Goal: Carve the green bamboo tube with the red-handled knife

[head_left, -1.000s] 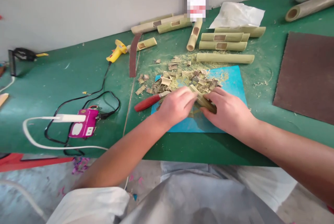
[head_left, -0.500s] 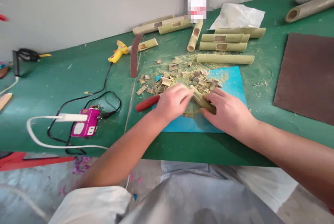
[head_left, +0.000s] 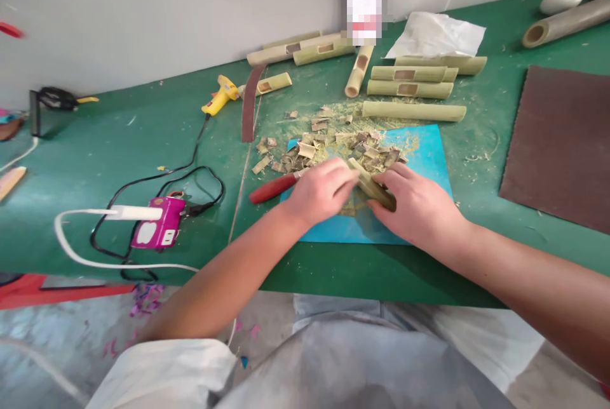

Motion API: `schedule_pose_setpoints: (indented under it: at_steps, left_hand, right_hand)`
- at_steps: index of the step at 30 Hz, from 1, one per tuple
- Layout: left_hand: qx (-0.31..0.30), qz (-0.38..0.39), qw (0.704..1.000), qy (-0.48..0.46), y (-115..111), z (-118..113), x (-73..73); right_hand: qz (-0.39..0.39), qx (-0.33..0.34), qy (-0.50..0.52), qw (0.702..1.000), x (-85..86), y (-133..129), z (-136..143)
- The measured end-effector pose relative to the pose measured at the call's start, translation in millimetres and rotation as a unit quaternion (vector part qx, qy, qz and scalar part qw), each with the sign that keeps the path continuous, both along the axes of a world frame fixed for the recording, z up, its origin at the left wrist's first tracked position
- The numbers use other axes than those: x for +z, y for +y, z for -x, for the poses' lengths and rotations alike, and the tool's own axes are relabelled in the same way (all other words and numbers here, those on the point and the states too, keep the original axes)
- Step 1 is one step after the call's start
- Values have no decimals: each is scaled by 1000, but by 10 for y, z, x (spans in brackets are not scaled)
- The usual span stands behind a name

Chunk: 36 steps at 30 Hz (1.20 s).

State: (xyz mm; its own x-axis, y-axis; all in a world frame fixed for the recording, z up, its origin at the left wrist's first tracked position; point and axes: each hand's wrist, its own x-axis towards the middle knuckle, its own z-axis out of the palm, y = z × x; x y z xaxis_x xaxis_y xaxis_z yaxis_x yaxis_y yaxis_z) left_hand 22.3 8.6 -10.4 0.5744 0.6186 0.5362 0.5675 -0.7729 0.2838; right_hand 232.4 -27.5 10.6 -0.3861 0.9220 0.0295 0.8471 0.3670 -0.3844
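Note:
My right hand (head_left: 419, 206) is wrapped round a short bamboo piece (head_left: 370, 183), which slants over the blue mat (head_left: 424, 155). My left hand (head_left: 320, 192) is closed beside the upper left end of that piece; whatever its fingers hold is hidden. A red-handled tool (head_left: 272, 189) lies just left of my left hand, its far end out of sight behind the hand. Beyond both hands, bamboo chips (head_left: 307, 150) and pale shavings are heaped on the mat and the green table (head_left: 333, 269).
Several cut bamboo tubes (head_left: 414, 111) lie farther back. A yellow glue gun (head_left: 222, 96) and a magenta power box (head_left: 157, 223) with cables are at the left. A brown sheet (head_left: 562, 148) lies at the right, and white paper (head_left: 436, 34) rests on tubes.
The view has shifted slightly, so the scene sits a little lower and to the right. Both hands stay near the bamboo piece, with only a slight shift of my left hand.

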Motion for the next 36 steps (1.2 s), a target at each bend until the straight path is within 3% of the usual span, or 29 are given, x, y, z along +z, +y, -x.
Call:
schedule_pose_setpoints:
  at_steps: [5,9,13,16,21,24,28,32,36]
  left_hand:
    - [9,-1,1000,-14,-32,-27,6]
    - [-32,23,999,8,-47,-40,16]
    - [27,-5,1000,-7,-35,-30,8]
    - [-14,12,999,27,-31,-24,0]
    - [42,-1,999,7,0,11,8]
    - [11,6,999,30,-7,1,9]
    - [23,-1,1000,19,-29,-30,6]
    - [-4,12,999,30,-37,-39,9]
    - [17,9,1000,13,-71,-73,13]
  right_hand:
    - [4,-2,5,1000,4,6,-7]
    - [6,2,3,1000,-3,17,-10]
    - [3,-2,10,1000,-11,20,-16]
    - [7,4,8,1000,-10,18,-20]
    - [7,-3,11,1000,-6,18,-18]
    - [7,5,15,1000,-7,22,-18]
    - [4,-1,21,1000,-8,24,-22]
    - [9,6,24,1000,-3,22,-25]
    - [12,-2,26,1000,-5,21,-25]
